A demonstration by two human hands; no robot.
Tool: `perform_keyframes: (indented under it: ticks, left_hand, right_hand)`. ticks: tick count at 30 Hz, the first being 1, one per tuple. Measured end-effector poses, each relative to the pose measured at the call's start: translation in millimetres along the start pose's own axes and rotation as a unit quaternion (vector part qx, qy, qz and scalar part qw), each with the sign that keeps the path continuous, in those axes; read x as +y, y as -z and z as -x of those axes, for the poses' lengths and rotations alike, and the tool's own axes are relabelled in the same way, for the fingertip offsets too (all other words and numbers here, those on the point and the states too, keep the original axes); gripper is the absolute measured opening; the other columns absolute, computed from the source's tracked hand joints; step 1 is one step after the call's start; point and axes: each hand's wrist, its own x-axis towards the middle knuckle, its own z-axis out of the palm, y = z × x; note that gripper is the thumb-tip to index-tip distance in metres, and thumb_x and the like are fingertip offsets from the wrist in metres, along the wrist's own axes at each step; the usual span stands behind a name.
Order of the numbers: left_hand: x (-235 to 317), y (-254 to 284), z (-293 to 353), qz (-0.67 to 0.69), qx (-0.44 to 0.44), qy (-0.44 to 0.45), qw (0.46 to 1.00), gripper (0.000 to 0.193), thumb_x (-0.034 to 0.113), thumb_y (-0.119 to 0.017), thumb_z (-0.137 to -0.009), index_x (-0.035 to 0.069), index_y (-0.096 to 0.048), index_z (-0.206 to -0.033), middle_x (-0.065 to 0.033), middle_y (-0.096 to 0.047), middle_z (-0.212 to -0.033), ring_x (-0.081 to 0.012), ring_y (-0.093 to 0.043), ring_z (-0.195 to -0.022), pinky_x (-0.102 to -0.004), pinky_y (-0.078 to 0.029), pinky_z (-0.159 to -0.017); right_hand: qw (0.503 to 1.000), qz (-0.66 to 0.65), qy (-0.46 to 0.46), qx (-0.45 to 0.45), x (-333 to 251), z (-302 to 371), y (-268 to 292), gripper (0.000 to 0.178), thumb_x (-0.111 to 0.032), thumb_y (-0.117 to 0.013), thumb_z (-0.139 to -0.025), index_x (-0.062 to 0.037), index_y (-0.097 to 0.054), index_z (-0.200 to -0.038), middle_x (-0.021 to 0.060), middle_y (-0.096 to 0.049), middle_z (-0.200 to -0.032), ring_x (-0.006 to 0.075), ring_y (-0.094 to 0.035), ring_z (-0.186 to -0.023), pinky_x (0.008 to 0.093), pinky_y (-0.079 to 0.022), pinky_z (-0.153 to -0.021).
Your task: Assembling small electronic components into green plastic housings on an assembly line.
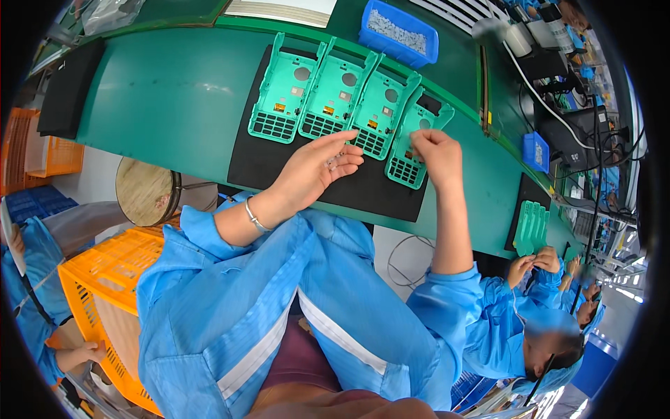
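Side by side lie several teal-green plastic housings with keypad grids, among them the leftmost housing and the rightmost housing. My left hand is cupped palm-up near the lower ends of the middle housings, its fingers half curled around a few small clear pieces. Over the rightmost housing, my right hand has its thumb and fingers pinched together. Whatever sits between those fingertips is hidden or too small to name.
Under the housings is a black mat on a green table. A blue bin of small whitish pieces stands behind them. To the right, a co-worker's hands are beside more green housings. An orange crate stands at lower left.
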Motion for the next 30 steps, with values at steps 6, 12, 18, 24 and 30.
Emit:
perform_keyframes:
  ticks: [6, 12, 18, 24, 30]
  left_hand:
    - [7, -2, 5, -0.019, 0.004, -0.006, 1.000, 0.033, 0.018, -0.042, -0.096, 0.000, -0.047, -0.123, -0.0104, -0.058, -0.103, -0.0166, -0.058, -0.095, -0.0296, -0.048, -0.084]
    - [8, 14, 4, -0.059, 0.022, 0.008, 0.998, 0.027, 0.020, -0.045, -0.095, 0.001, -0.052, -0.114, -0.0084, -0.060, -0.096, -0.0130, -0.060, -0.086, -0.0265, -0.049, -0.078]
    - [15, 6, 8, -0.037, 0.010, -0.009, 0.999, 0.026, 0.019, -0.047, -0.095, 0.001, -0.053, -0.113, -0.0085, -0.061, -0.097, -0.0126, -0.060, -0.084, -0.0265, -0.049, -0.078]
    - [13, 11, 6, -0.042, 0.027, -0.028, 0.998, 0.027, 0.019, -0.049, -0.094, 0.001, -0.051, -0.114, -0.0090, -0.061, -0.097, -0.0130, -0.060, -0.085, -0.0263, -0.049, -0.078]
    - [17, 12, 7, -0.038, 0.032, -0.030, 0.998, 0.028, 0.019, -0.048, -0.094, 0.001, -0.051, -0.116, -0.0082, -0.061, -0.096, -0.0133, -0.060, -0.086, -0.0256, -0.049, -0.078]
  right_hand:
    - [0.995, 0.089, -0.008, -0.037, 4, -20, 2, 0.022, -0.023, -0.061, -0.073, -0.0016, -0.067, -0.076, 0.0068, -0.063, -0.062, 0.0138, -0.059, -0.059, 0.0277, -0.046, -0.058]
    - [0.993, 0.107, -0.005, -0.043, 1, -28, -3, 0.022, -0.022, -0.059, -0.070, -0.0018, -0.067, -0.075, 0.0094, -0.064, -0.064, 0.0188, -0.061, -0.062, 0.0304, -0.047, -0.061]
    - [0.976, 0.209, 0.021, -0.051, -10, -27, -1, 0.020, -0.020, -0.058, -0.070, -0.0038, -0.068, -0.077, 0.0127, -0.065, -0.071, 0.0278, -0.063, -0.070, 0.0360, -0.049, -0.067]
    - [0.963, 0.264, 0.037, -0.033, -12, -21, -7, 0.020, -0.021, -0.058, -0.073, -0.0050, -0.068, -0.079, 0.0136, -0.065, -0.074, 0.0302, -0.063, -0.073, 0.0387, -0.049, -0.069]
    - [0.970, 0.212, 0.116, 0.008, -1, 0, -8, 0.017, -0.016, -0.055, -0.079, -0.0074, -0.068, -0.087, 0.0142, -0.065, -0.079, 0.0303, -0.063, -0.077, 0.0371, -0.050, -0.071]
